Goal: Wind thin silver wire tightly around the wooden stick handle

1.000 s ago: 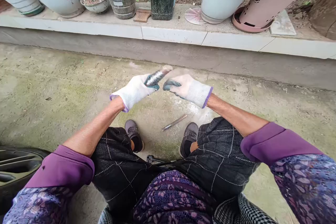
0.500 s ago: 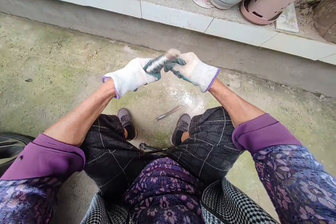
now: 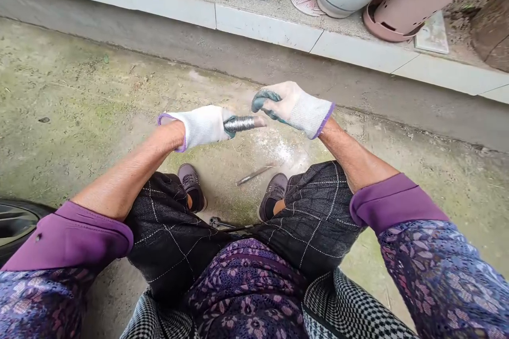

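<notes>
Grey concrete floor (image 3: 83, 79), mossy green in patches, open all around both hands; raised white-tiled concrete kerb (image 3: 266, 34) well ahead, along the far edge. Left hand (image 3: 201, 128) in a white knit glove, clenched around a silver wire coil on a pale stick (image 3: 239, 124), level above the floor. Right hand (image 3: 292, 107), also gloved, half-curled, empty, just beside the stick's tip. Thin metal bar (image 3: 254, 175) on the floor between grey shoes (image 3: 191, 186).

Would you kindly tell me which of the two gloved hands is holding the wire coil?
The left hand grips the wire coil; the right hand is apart from it and holds nothing.
</notes>
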The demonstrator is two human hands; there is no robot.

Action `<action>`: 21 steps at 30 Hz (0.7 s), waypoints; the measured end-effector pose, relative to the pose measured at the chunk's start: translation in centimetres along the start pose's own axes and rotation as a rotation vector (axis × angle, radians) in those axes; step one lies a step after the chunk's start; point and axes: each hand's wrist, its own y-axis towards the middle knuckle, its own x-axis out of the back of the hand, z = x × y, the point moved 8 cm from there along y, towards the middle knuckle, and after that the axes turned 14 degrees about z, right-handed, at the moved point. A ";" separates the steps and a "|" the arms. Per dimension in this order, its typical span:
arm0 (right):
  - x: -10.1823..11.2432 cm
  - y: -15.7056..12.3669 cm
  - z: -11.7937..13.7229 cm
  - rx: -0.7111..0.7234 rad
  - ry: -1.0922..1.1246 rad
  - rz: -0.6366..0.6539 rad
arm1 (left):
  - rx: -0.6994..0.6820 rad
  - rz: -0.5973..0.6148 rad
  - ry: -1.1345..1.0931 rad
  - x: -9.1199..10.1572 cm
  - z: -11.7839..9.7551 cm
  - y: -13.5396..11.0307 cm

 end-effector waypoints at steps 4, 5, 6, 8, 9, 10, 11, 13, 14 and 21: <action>-1.4 0.6 -0.6 -0.055 0.037 -0.007 | -0.049 0.102 -0.177 0.0 -1.0 -1.1; -1.9 0.6 -0.5 -0.079 -0.020 -0.001 | -0.049 0.093 -0.215 0.1 -0.9 -1.1; -2.4 0.7 -0.1 -0.095 -0.101 0.006 | -0.046 0.075 -0.231 0.3 -0.7 -1.1; -3.4 0.5 0.8 -0.114 -0.270 0.033 | -0.021 0.040 -0.221 0.7 0.0 -0.8; -3.9 0.3 1.3 -0.112 -0.329 0.059 | 0.008 0.013 -0.193 0.9 0.4 -0.6; -4.4 0.2 1.8 -0.105 -0.369 0.092 | 0.048 -0.023 -0.146 1.3 1.0 -0.5; -4.9 -0.1 2.3 -0.097 -0.394 0.133 | 0.098 -0.068 -0.079 1.9 1.6 -0.3; -5.5 -0.6 3.1 -0.064 -0.415 0.200 | 0.209 -0.141 0.115 2.8 2.7 -0.1; -5.4 -0.8 3.3 -0.043 -0.410 0.202 | 0.253 -0.145 0.227 2.9 3.0 0.0; 0.2 -0.2 0.8 0.073 -0.166 -0.094 | -0.005 0.149 0.387 -1.6 -0.1 0.5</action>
